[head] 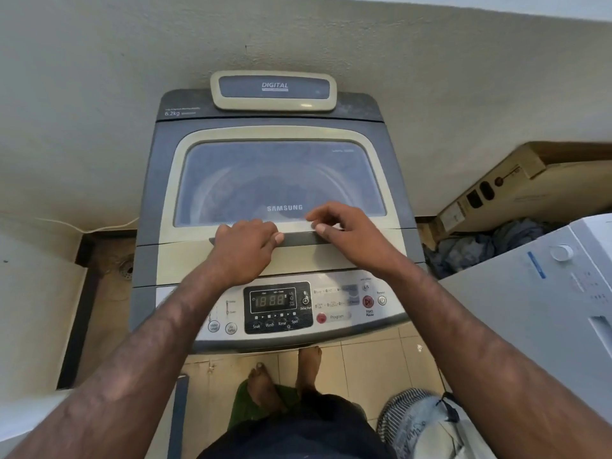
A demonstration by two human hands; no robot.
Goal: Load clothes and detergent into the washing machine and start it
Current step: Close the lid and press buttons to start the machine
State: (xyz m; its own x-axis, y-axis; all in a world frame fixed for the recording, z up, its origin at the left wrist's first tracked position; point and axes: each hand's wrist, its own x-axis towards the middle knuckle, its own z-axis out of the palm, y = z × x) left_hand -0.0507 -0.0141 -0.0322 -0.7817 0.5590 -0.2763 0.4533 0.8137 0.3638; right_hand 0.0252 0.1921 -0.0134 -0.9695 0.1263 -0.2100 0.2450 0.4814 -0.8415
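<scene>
My left hand (pixel 246 250) curls its fingers over the dark lid handle (pixel 298 239), and my right hand (pixel 347 233) pinches the same handle just beside it. The glass lid (pixel 278 180) lies closed on the Samsung washing machine (pixel 149 210). The control panel (pixel 278 308) is nearer me. A striped clothes bundle (pixel 414 422) lies at lower right, and blue clothes (pixel 480 246) are heaped right of the machine.
</scene>
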